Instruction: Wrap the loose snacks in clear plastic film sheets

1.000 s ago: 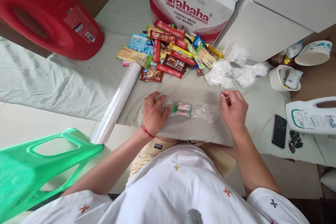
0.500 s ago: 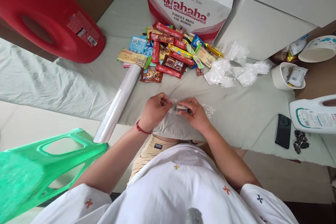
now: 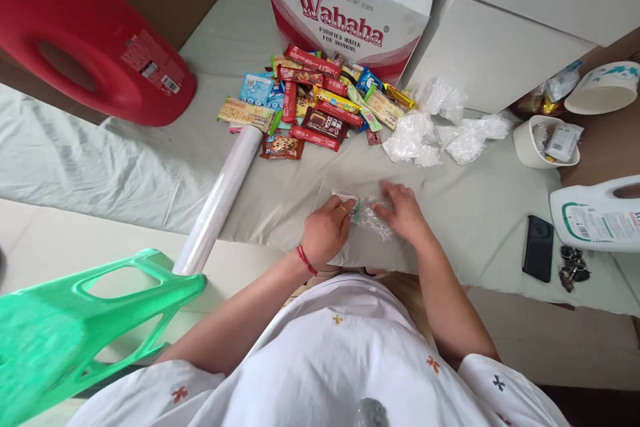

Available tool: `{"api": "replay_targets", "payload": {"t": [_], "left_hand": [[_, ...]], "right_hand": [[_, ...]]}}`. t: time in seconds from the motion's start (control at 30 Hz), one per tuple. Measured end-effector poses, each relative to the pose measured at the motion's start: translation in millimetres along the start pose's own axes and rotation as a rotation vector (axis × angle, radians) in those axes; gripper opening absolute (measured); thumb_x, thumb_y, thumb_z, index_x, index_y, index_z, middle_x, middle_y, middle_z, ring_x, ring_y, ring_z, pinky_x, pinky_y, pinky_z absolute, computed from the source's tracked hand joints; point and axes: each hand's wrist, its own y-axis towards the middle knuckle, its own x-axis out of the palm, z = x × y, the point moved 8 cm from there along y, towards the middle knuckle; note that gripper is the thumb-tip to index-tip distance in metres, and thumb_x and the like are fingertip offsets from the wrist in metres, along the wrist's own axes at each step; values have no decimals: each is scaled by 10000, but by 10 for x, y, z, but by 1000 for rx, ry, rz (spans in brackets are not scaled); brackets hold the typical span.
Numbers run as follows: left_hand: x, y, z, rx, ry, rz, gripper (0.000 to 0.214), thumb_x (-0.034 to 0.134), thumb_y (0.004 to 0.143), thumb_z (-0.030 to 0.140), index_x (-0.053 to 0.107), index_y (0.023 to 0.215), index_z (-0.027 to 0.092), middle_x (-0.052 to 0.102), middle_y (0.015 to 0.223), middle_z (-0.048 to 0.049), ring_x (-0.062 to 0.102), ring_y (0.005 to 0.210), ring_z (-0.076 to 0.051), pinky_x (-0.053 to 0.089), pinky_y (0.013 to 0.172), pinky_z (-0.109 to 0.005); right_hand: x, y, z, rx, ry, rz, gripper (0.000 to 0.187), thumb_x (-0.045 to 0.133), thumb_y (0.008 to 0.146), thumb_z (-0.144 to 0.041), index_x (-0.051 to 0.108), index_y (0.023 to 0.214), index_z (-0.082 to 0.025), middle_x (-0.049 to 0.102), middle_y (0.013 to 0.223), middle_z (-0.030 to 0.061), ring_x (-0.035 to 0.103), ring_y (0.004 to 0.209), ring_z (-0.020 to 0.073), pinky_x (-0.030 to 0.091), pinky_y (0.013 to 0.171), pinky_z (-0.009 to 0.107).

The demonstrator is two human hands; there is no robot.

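Note:
A small snack bar wrapped in clear plastic film lies on the pale green sheet right in front of me. My left hand is curled over its left end, fingers closed on the film. My right hand presses on its right end with fingers bent onto the film. Only a green edge of the snack shows between my hands. A roll of clear film lies slanted to the left of my left hand.
A heap of snack packets lies in front of a Wahaha carton, with crumpled film bundles beside it. Red jug far left, green plastic stool lower left. Phone, keys, white detergent jug and cups on the right.
My right hand came in from the stretched film's far right end to the snack. Both hands have folded the film over it and now press it down on the sheet.

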Motion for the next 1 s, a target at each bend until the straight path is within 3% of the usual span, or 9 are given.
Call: {"api": "replay_targets", "payload": {"t": [0.1, 0.17, 0.33, 0.4, 0.5, 0.63, 0.73, 0.87, 1.0], "left_hand": [[7, 27, 12, 4, 5, -9, 411, 422, 982, 192, 749, 1230, 222, 701, 976, -66, 680, 853, -183, 493, 716, -275], [7, 40, 18, 10, 7, -22, 408, 434, 973, 192, 756, 1221, 224, 701, 970, -67, 676, 841, -184, 485, 702, -278], [-19, 49, 27, 28, -21, -10, 413, 443, 946, 181, 773, 1191, 229, 706, 943, -64, 665, 796, -177, 472, 685, -284], [-22, 57, 25, 21, -32, -15, 400, 469, 936, 185, 777, 1186, 229, 712, 937, -60, 658, 767, -172, 468, 682, -286], [-9, 71, 19, -7, 15, -46, 391, 505, 913, 176, 786, 1179, 237, 724, 902, -56, 652, 735, -182, 427, 637, -302], [1, 82, 27, -40, 56, -87, 397, 493, 921, 166, 790, 1167, 260, 737, 871, -53, 671, 778, -208, 369, 608, -312], [-4, 95, 40, -41, -8, -90, 356, 486, 908, 153, 782, 1082, 243, 728, 867, -58, 653, 773, -205, 373, 632, -306], [-26, 115, -119, -153, -306, -60, 78, 594, 781, 183, 667, 804, 194, 634, 718, -26, 570, 679, -172, 386, 643, -292], [-22, 27, -480, -419, -966, 26, 331, 671, 701, 314, 570, 997, 209, 557, 720, 45, 400, 517, -90, 339, 517, -246]], "right_hand": [[115, -37, 99, -9, -63, -165, 220, 683, 880, -379, 750, 979, -194, 634, 836, 59, 539, 910, 248, 448, 921, 398], [70, -78, 144, 2, 13, -150, 215, 655, 889, -394, 713, 806, -204, 615, 812, 46, 540, 900, 233, 446, 902, 380], [-61, -216, 212, 107, 316, -43, 315, 649, 886, -510, 675, 964, -206, 671, 1006, 53, 613, 927, 209, 486, 828, 340], [0, -291, 221, 172, 348, -101, 377, 717, 842, -533, 672, 1026, -207, 679, 930, 25, 613, 832, 190, 483, 760, 317], [47, -393, 186, 270, 479, -170, 353, 749, 815, -543, 673, 887, -206, 599, 701, -28, 525, 623, 145, 426, 586, 269], [-49, -351, -48, 304, 718, -37, 353, 776, 796, -539, 644, 810, -212, 503, 591, -62, 424, 494, 110, 363, 451, 243], [145, -181, -355, 259, 819, -38, 351, 784, 781, -527, 630, 805, -213, 506, 589, -66, 427, 469, 104, 358, 423, 241], [445, 56, -591, 156, 754, 49, 329, 675, 879, -536, 635, 825, -214, 563, 634, -42, 516, 556, 124, 433, 524, 250], [494, 60, -745, -40, 459, 74, 378, 528, 1004, -527, 717, 976, -202, 678, 861, 42, 624, 753, 166, 523, 733, 302]]}}
